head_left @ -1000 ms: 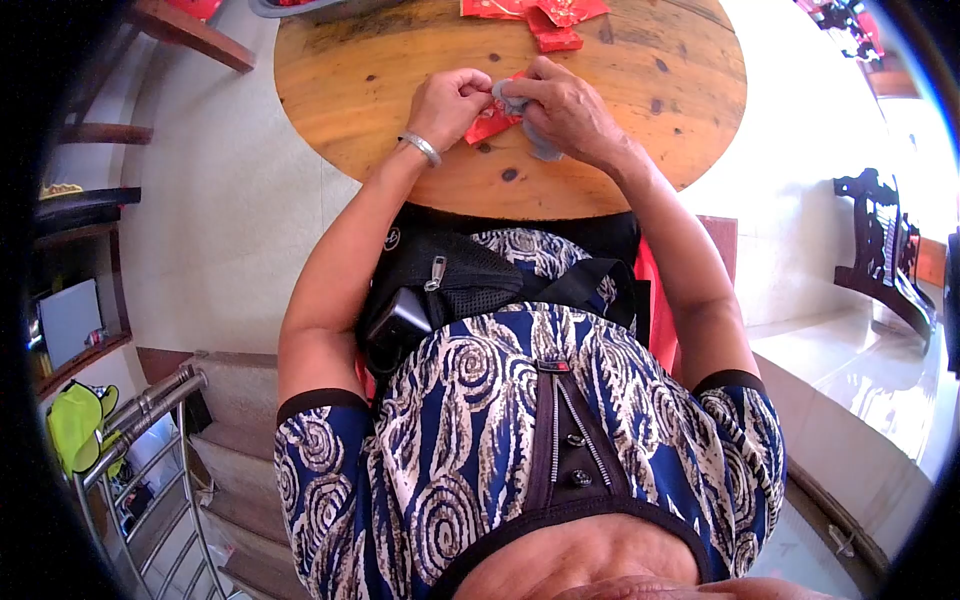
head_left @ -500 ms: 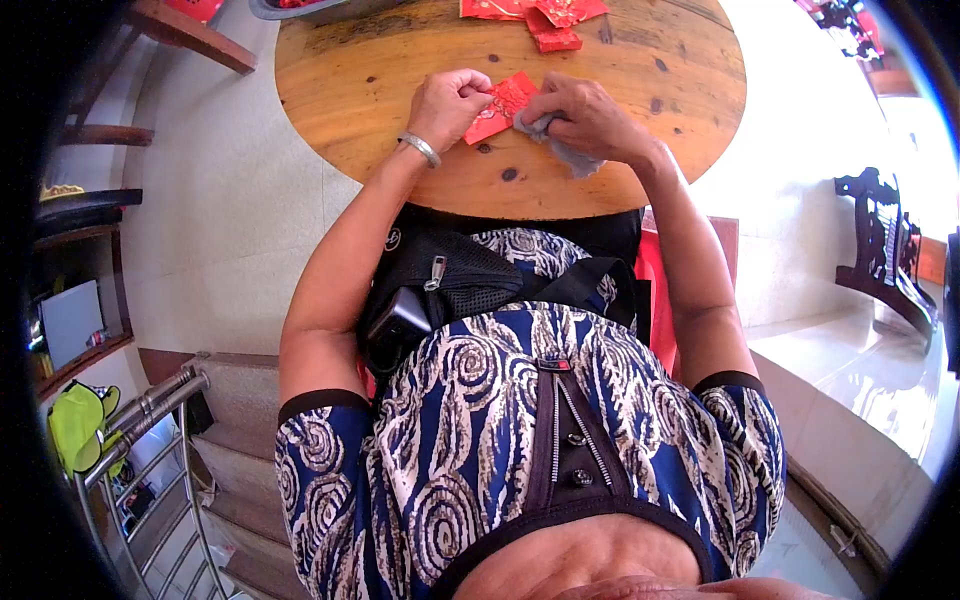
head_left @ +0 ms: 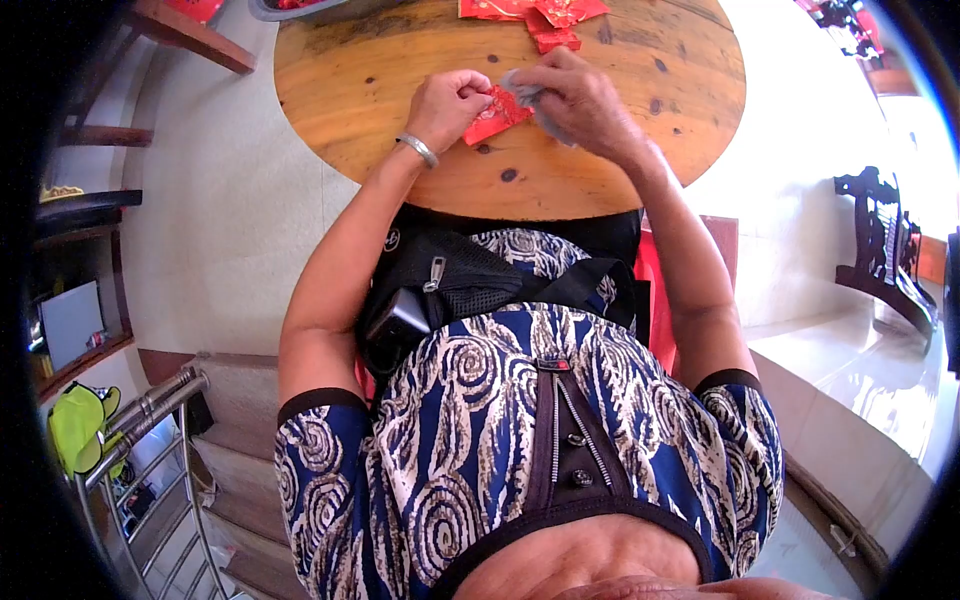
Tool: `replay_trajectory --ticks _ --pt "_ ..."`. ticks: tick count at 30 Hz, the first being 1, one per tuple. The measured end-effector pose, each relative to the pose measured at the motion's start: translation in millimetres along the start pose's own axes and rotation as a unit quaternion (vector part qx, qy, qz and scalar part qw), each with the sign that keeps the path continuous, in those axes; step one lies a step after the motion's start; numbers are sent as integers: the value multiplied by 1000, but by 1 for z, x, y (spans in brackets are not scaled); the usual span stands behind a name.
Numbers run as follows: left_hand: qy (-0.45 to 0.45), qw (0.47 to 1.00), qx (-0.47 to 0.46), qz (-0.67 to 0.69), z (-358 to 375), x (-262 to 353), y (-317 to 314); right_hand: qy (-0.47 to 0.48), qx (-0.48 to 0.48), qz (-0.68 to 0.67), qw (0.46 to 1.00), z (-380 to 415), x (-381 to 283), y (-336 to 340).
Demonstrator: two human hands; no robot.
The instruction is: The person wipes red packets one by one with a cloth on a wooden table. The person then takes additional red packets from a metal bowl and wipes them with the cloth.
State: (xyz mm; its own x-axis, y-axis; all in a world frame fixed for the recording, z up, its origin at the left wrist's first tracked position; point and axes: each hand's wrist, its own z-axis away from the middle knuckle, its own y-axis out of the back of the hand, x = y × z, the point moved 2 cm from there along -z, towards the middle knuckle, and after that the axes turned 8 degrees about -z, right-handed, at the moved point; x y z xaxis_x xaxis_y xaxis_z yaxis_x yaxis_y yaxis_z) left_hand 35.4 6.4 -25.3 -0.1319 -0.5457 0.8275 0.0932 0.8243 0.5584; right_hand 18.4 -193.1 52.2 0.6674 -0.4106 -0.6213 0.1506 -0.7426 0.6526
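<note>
A red packet with gold print (head_left: 492, 122) lies on the round wooden table (head_left: 400, 130). My left hand (head_left: 448, 104), with a silver bangle at the wrist, pinches the packet's left edge between thumb and fingers. A grey cloth (head_left: 524, 92) is bunched in my right hand (head_left: 585, 100), whose fingers are closed round it over the packet's upper right corner. Part of the cloth hangs below the palm. Hand and cloth cover the packet's right end.
More red packets (head_left: 540, 12) lie at the table's far edge. At the far left of the table is a grey basin (head_left: 290, 12) with red things inside. A metal stair railing (head_left: 150, 405) stands at lower left, a dark carved chair (head_left: 885, 240) at right.
My right hand has moved up and slightly away from me with the grey cloth, from the packet's right side to its upper right corner. My left hand has stayed in place.
</note>
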Motion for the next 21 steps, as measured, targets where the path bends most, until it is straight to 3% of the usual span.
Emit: replay_trajectory --ticks 4,21 --pt "-5 1000 -3 24 0 -2 -2 1 -31 159 987 2 -3 -29" --pt "14 999 -22 -18 1 4 1 -84 15 143 986 -2 18 -23"
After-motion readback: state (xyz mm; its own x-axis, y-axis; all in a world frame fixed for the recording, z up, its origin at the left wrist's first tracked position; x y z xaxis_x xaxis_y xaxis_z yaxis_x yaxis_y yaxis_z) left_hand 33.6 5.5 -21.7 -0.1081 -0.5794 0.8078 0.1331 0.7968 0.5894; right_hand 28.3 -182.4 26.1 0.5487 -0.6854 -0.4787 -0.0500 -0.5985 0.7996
